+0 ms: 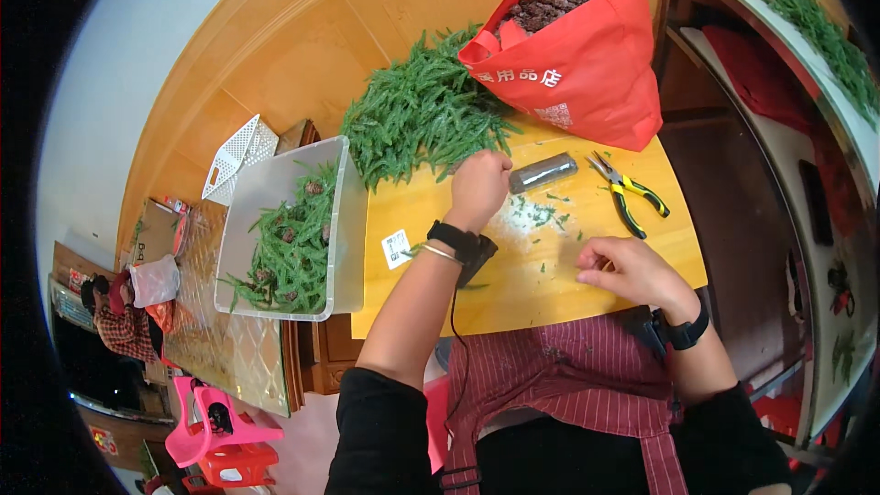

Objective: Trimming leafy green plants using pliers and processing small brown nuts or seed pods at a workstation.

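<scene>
My left hand (481, 188) reaches to the front edge of a heap of green artificial pine sprigs (426, 115). Its fingers are closed, and whatever they hold is hidden. Just right of it lies a dark brown cylinder (544, 173) with a shiny pale streak. Under my left wrist sits a dark object (478, 261), partly covered, with a thin black cord running down from it. My right hand (632, 270) hovers over the yellow table's (422, 298) right front part, fingers loosely curled, with nothing visible in them. Beyond it rest pliers (626, 192) with yellow and black handles, jaws slightly apart.
A red bag (582, 60) of pine cones (547, 11) stands at the back right. On the left, a clear plastic bin (345, 247) holds sprigs with cones. White powder and green scraps (541, 215) litter the tabletop. Farther left is another person (124, 321) beside a pink chair (206, 426).
</scene>
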Available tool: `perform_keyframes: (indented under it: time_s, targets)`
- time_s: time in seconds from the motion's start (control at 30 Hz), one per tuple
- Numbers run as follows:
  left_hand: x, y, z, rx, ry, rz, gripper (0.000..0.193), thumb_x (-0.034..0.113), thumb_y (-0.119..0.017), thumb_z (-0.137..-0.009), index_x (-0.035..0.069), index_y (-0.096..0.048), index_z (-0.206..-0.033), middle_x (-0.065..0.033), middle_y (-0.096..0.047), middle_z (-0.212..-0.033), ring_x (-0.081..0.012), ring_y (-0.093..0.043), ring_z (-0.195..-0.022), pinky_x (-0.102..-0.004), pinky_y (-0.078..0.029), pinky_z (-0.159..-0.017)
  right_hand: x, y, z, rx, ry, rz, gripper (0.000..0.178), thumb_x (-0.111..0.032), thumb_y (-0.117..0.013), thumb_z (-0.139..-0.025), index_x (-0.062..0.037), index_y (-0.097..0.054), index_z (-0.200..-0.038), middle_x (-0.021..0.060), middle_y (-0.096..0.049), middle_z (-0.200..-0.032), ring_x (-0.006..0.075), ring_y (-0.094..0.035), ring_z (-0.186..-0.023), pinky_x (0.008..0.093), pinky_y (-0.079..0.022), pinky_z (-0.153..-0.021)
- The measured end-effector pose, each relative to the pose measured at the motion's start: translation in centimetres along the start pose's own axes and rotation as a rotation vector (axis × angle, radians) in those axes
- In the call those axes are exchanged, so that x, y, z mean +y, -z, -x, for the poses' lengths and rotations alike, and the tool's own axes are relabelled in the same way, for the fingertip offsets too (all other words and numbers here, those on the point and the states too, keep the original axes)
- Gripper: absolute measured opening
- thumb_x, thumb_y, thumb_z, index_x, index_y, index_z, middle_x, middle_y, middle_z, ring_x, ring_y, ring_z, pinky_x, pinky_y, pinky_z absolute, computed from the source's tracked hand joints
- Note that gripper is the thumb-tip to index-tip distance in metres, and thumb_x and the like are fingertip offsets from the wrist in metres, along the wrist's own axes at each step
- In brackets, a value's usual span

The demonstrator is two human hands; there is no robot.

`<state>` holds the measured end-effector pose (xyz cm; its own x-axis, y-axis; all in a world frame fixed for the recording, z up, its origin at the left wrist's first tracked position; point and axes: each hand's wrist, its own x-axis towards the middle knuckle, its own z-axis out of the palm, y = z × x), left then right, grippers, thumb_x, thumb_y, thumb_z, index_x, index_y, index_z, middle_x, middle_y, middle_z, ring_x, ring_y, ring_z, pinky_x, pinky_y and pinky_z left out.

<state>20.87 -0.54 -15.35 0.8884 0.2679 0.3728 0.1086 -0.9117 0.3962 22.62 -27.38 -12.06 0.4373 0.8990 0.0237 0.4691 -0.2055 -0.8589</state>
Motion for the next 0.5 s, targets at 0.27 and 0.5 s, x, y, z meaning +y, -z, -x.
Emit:
perform_keyframes:
  time_s: [0.27,0.5]
  targets:
    - [0.2,-1.0,-1.1,-0.157,0.032,-0.207,0.011,0.01,-0.055,-0.072,0.006,-0.064,-0.07,-0.0139,-0.062,-0.07,-0.0326,-0.06,-0.068,-0.0413,-0.048,-0.062,0.9,0.6,0.3,0.01,0.006,0.04,0.02,-0.016,-0.066,-0.077,-0.0008,-0.056,-0.086,0.0082,-0.059,-0.075,0.0181,-0.058,-0.068,0.0275,-0.046,-0.063]
    - [-0.8,-0.8,-0.9,-0.168,0.079,-0.048,0.011,0.013,-0.055,-0.075,0.005,-0.063,-0.072,-0.0153,-0.062,-0.071,-0.0328,-0.06,-0.07,-0.042,-0.048,-0.063,0.9,0.5,0.1,-0.033,0.003,0.039,0.021,-0.018,-0.066,-0.077,-0.0012,-0.056,-0.087,0.0087,-0.06,-0.076,0.0189,-0.059,-0.07,0.0278,-0.046,-0.064]
